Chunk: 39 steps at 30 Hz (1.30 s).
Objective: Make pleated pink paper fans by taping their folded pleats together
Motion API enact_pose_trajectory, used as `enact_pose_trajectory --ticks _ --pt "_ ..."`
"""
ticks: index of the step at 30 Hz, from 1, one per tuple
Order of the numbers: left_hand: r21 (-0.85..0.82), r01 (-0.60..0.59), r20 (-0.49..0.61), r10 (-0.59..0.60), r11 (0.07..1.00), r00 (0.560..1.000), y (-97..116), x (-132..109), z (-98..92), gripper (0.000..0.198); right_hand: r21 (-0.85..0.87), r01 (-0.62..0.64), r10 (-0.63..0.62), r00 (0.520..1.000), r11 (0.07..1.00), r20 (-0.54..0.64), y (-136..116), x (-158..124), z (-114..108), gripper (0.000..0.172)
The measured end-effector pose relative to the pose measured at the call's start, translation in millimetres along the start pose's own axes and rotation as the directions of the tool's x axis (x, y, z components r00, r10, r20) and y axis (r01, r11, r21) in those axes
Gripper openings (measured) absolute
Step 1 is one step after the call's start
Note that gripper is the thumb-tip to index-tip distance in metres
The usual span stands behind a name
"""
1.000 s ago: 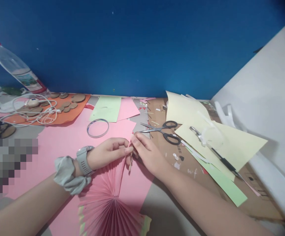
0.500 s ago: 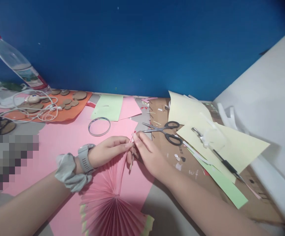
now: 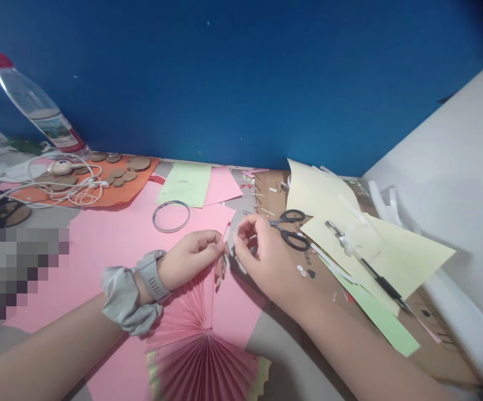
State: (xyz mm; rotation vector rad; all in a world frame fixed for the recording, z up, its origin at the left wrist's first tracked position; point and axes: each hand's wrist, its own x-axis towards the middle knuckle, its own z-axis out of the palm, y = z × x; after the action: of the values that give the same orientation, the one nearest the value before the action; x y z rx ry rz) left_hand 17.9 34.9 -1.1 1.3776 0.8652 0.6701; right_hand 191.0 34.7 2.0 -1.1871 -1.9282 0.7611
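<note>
A pink pleated paper fan (image 3: pixel 206 362) lies at the front, its folds spread, with yellow-green strips along its outer edges. My left hand (image 3: pixel 195 259) is closed on the upper part of the fan, pinching a narrow folded edge between thumb and fingers. That wrist wears a grey watch and a grey scrunchie. Just to the right, apart from the fan, my right hand (image 3: pixel 260 250) has curled fingers, with thumb and forefinger pinched together. Whatever may be between them is too small to make out. Behind that hand lie black-handled scissors (image 3: pixel 295 240), their blades mostly hidden.
Pink paper (image 3: pixel 112 234) covers the table, with a roll ring (image 3: pixel 171 229) on it. Cream sheets (image 3: pixel 417 245) and a black pen (image 3: pixel 379 278) lie right on cardboard. A bottle (image 3: pixel 37 106), white cable and brown discs on orange paper (image 3: pixel 128 192) stand left.
My right hand has come away from the folded fan edge and moved slightly right, its fingers curling. My left hand keeps hold of the fan. The view has shifted a little.
</note>
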Motion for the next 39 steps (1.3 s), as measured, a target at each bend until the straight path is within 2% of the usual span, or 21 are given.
enact_pose_trajectory --ticks 1,3,4,6,11,16,25,32,39 --pt "0.0 -0.004 -0.01 0.004 1.0 1.0 0.0 0.3 0.7 0.024 -0.105 0.119 -0.12 0.993 0.987 0.001 1.7 1.5 -3.5 0.009" --pt "0.022 -0.018 -0.024 0.019 1.0 1.0 0.6 0.9 1.7 0.023 -0.274 0.344 -0.34 0.938 0.898 0.063 5.4 4.1 -8.6 0.012" --pt "0.038 -0.025 -0.027 0.026 0.999 0.999 1.1 1.1 2.0 0.023 -0.325 0.419 -0.41 0.907 0.848 0.101 7.3 5.0 -9.9 0.013" --pt "0.07 -0.03 -0.033 0.033 0.997 0.999 1.7 1.4 2.3 0.023 -0.38 0.483 -0.466 0.873 0.789 0.143 10.8 5.6 -10.1 0.015" --pt "0.081 -0.042 -0.029 0.044 0.996 0.999 -0.7 1.1 2.7 0.022 -0.442 0.485 -0.474 0.869 0.754 0.146 15.5 4.1 -6.5 0.017" --pt "0.067 -0.062 -0.021 0.064 0.996 0.998 -3.0 0.9 2.3 0.021 -0.472 0.521 -0.516 0.843 0.711 0.154 15.8 3.7 -6.7 0.015" --pt "0.105 -0.065 -0.028 0.068 0.992 0.997 0.0 -0.2 2.5 0.021 -0.455 0.52 -0.514 0.845 0.723 0.15 14.7 2.4 -5.8 0.015" --pt "0.093 -0.077 -0.012 0.079 0.993 0.997 -3.5 0.4 2.4 0.019 -0.382 0.467 -0.46 0.88 0.798 0.114 16.3 2.8 -3.2 0.012" --pt "0.172 -0.103 -0.022 0.109 0.98 0.994 -2.4 0.0 3.1 0.021 -0.3 0.268 -0.256 0.963 0.915 0.079 -0.3 0.5 -0.7 0.007"
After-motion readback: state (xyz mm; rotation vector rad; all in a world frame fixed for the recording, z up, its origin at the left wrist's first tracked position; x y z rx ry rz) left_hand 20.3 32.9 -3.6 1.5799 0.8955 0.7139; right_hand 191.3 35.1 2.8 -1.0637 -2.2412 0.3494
